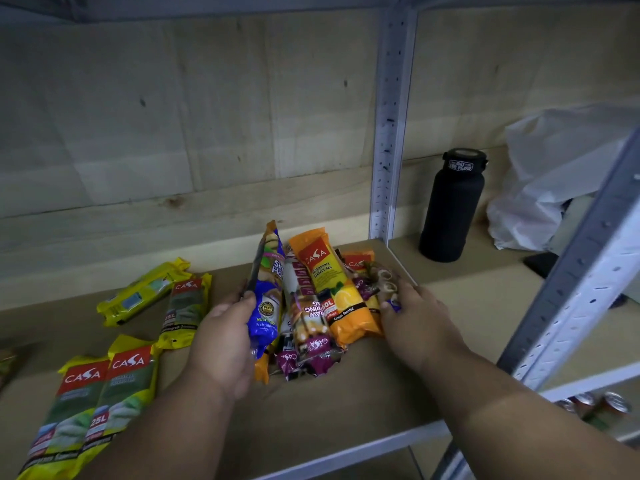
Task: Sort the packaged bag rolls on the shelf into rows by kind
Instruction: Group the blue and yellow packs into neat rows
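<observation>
A heap of packaged bag rolls lies mid-shelf: a blue pack (266,299), an orange lemon-scented pack (341,299), purple draw-string packs (311,344) and another orange pack (356,263) behind. My left hand (221,341) grips the blue pack at its left edge and holds it tilted up. My right hand (415,313) rests on the heap's right side, fingers curled on a purple pack (384,289). To the left lie yellow-green packs: two side by side (93,393) near the front, one (185,310) further back, and a plain yellow one (138,292).
The brown shelf board (346,403) has a metal front rail. A perforated upright (388,133) stands behind the heap, another (571,271) at the right front. A black bottle (450,209) and a white plastic bag (561,174) stand in the bay to the right.
</observation>
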